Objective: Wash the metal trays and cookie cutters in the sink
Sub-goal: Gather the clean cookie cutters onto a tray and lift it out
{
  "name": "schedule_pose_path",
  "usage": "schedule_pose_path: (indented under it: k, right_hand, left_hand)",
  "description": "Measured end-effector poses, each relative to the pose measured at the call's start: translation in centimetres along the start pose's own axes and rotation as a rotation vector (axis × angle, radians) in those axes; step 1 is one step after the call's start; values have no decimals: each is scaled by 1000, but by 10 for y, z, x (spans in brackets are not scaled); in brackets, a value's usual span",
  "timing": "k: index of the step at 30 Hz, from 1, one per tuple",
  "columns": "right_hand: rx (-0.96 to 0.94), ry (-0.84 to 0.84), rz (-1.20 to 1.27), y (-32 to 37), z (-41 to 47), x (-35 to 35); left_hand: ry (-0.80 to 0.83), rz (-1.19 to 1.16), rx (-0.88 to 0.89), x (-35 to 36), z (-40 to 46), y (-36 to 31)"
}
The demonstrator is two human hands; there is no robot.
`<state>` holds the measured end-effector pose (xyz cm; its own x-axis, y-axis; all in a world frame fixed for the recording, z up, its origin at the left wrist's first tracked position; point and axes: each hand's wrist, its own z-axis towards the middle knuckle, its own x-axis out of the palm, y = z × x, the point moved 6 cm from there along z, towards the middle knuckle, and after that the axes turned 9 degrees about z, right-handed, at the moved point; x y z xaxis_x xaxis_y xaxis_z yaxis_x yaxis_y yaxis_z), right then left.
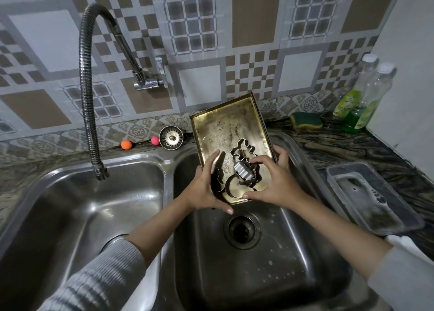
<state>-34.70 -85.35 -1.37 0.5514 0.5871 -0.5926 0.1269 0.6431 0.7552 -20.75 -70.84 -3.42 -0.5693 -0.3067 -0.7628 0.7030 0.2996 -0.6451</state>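
A stained brass-coloured metal tray [229, 127] is tilted over the right sink basin [258, 263], its far end leaning toward the tiled wall. Several metal cookie cutters [244, 169] lie piled in its lower half. My left hand [204, 188] grips the tray's lower left edge, thumb on the inside. My right hand [274, 181] holds the lower right corner, its fingers curled over the cutters and around the right rim.
A flexible steel faucet [89, 99] ends over the left basin [82, 216]. A sink strainer [171, 137] and two small balls [126, 144] sit on the back ledge. Sponge [306, 120], soap bottles [359, 104] and a plastic container [373, 198] are on the right counter.
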Motion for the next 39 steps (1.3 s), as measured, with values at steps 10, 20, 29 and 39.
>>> schedule_pose_path:
  k: [10,20,29,39]
  right_hand:
    - [-178,67,-158,41,17,-25]
    - [-315,-5,-330,71,31,-44]
    - [-356,-26,-369,82,30,-47]
    - [-353,-9,-420,89,31,-49]
  left_hand:
    - [-218,-65,48,-13,10,-16]
    - [-326,-88,94,-28,22,-33]
    - [-363,-48,171,-38,19,-40]
    - [-354,-102,126,-37,21,-37]
